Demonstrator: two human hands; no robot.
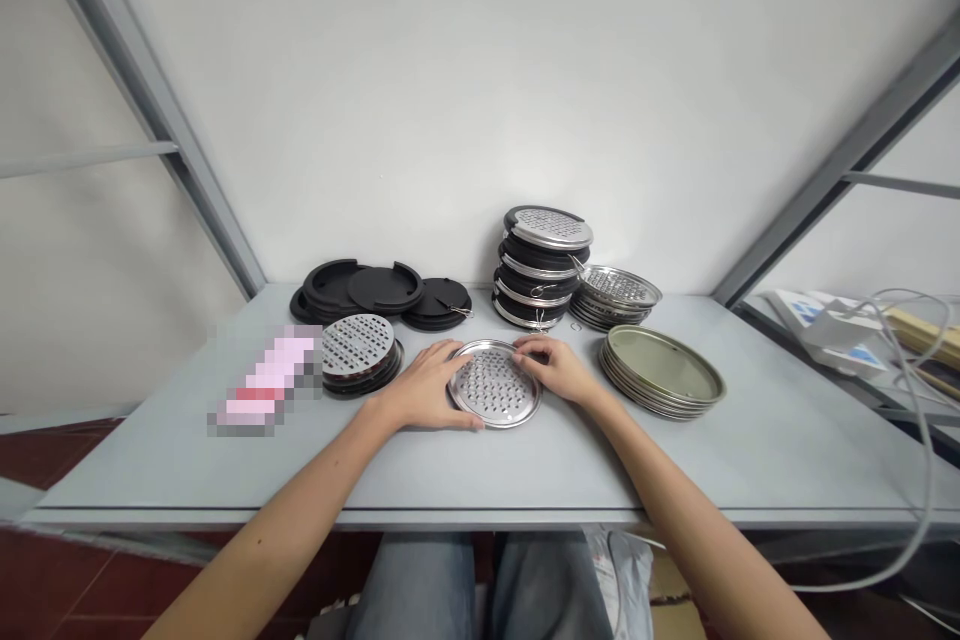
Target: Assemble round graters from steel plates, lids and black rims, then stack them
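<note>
A round metal grater disc point(496, 386) lies flat on the table near its middle, with rows of raised holes and a smooth rim. My left hand point(429, 386) spans its left side, fingers at the upper edge and thumb at the lower edge. At the upper right rim, the bent fingers of my right hand point(553, 367) grip the disc; their tips are partly hidden. Just left of my left hand is a stack of dark discs topped by a perforated metal plate point(358, 345). A stack of olive-green round trays point(667, 365) stands right of my right hand.
Behind stands a tall stack of black and silver grater discs point(541, 270) with wire loops. Beside it are more metal graters point(616, 290). Black round lids point(356, 288) lie at the back left. A blurred pink item point(274, 375) sits left. White cables point(928, 450) hang at right.
</note>
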